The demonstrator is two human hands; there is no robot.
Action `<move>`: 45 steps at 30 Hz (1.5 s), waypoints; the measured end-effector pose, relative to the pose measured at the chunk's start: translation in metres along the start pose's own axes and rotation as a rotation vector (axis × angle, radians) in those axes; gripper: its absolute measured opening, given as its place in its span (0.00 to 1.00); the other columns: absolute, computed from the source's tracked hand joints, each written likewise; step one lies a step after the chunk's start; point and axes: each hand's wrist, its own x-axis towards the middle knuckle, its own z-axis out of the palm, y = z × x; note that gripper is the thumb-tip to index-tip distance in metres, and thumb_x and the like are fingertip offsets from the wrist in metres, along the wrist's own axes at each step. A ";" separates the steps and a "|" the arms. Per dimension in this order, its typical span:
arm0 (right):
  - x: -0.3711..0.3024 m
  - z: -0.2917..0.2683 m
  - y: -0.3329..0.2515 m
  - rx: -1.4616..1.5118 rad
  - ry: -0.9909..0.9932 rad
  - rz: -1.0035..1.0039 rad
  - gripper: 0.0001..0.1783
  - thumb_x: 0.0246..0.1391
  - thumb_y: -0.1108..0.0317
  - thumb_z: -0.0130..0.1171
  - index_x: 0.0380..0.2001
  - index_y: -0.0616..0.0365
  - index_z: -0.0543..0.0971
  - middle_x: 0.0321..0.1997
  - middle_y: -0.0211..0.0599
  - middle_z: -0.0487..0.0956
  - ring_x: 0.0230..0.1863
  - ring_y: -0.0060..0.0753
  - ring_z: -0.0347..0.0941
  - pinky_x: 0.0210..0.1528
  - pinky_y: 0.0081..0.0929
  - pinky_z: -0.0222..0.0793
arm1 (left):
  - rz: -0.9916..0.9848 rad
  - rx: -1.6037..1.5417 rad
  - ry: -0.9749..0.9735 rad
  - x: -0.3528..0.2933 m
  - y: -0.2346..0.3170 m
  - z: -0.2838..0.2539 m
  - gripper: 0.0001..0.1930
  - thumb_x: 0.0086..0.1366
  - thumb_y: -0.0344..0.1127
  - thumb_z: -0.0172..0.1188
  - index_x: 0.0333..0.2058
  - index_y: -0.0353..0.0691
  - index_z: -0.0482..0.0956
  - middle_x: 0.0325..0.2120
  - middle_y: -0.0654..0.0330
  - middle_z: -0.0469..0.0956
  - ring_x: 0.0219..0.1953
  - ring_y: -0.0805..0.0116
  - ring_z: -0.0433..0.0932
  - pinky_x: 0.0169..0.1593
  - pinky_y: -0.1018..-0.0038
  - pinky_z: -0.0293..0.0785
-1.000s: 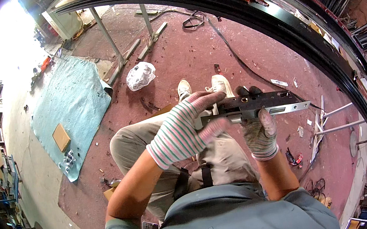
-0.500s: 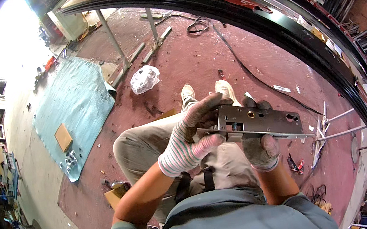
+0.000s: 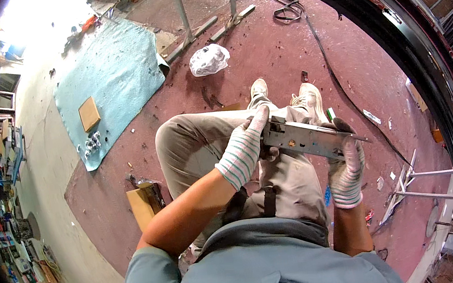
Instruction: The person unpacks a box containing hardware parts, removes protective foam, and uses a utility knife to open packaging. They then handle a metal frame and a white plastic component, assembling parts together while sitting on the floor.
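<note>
A long grey metal lock case, with cut-outs and a small brass-coloured hole in its face, is held up between both gloved hands over my lap. My left hand, in a striped glove, grips its left end, thumb along the top corner. At the other end my right hand wraps the case, fingers partly hidden behind it. The case slants down to the right, and a thin plate edge juts past my right fingers. Below it are my legs in beige trousers.
A light blue mat at the left bears a brown cardboard piece. Beyond my feet lie a white plastic bag and a black cable. Long black frame bars curve along the right. An open carton stands beside me.
The lock case has turned in my hands and now slants more. My right hand has shifted from its lower middle to its right end; my left thumb has moved up. The view has swung rightward.
</note>
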 end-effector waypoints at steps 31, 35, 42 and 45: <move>-0.007 0.018 0.035 0.420 -0.404 0.902 0.32 0.51 0.46 0.54 0.46 0.65 0.77 0.37 0.51 0.81 0.29 0.46 0.78 0.30 0.36 0.74 | 0.208 0.503 -0.379 -0.024 0.003 0.000 0.24 0.68 0.53 0.57 0.47 0.34 0.78 0.29 0.66 0.79 0.25 0.82 0.72 0.26 0.80 0.70; -0.009 0.020 0.033 0.453 -0.341 0.901 0.32 0.49 0.46 0.53 0.45 0.65 0.77 0.36 0.52 0.80 0.27 0.47 0.77 0.27 0.38 0.74 | 0.156 0.278 -0.504 -0.029 -0.007 -0.017 0.22 0.66 0.44 0.60 0.53 0.38 0.73 0.35 0.66 0.79 0.28 0.83 0.73 0.26 0.84 0.69; -0.021 0.017 0.040 0.563 -0.360 0.963 0.27 0.52 0.53 0.52 0.47 0.65 0.76 0.37 0.48 0.81 0.30 0.44 0.79 0.29 0.40 0.76 | 0.080 0.244 -0.576 -0.020 -0.025 -0.026 0.22 0.63 0.41 0.64 0.52 0.37 0.73 0.40 0.65 0.77 0.42 0.78 0.72 0.46 0.78 0.71; -0.027 0.016 0.043 0.450 -0.217 0.941 0.27 0.53 0.54 0.52 0.49 0.65 0.75 0.41 0.47 0.81 0.34 0.40 0.80 0.34 0.36 0.77 | 0.054 0.296 -0.573 -0.033 -0.012 -0.023 0.23 0.62 0.43 0.64 0.52 0.38 0.74 0.39 0.67 0.77 0.35 0.81 0.70 0.36 0.82 0.68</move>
